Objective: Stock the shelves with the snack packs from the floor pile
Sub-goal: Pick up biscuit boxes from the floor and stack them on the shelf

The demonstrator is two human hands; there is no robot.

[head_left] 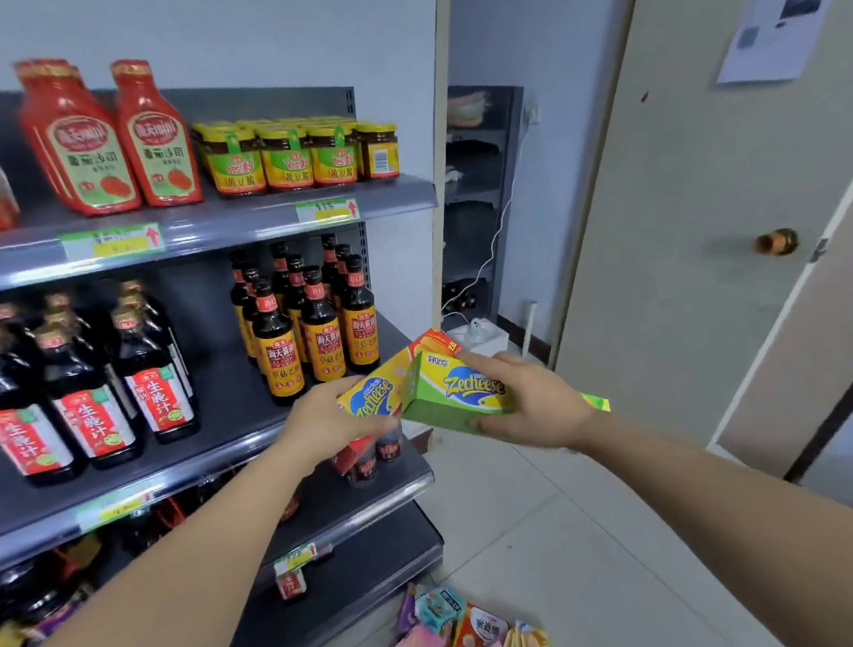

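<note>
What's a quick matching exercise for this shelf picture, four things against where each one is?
Things:
1. green Zecheese box
2. yellow Zecheese box
3. ketchup bottles
4. snack pile

Places:
A. on the floor
B. held in the left hand
C. on the top shelf
D. held in the right hand

Pairs: 1-D, 2-B, 3-C, 4-A

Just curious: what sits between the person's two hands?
Head view: a yellow cardboard Zecheese box, gripped by the left hand, and a green cardboard Zecheese box, gripped by the right hand.
</note>
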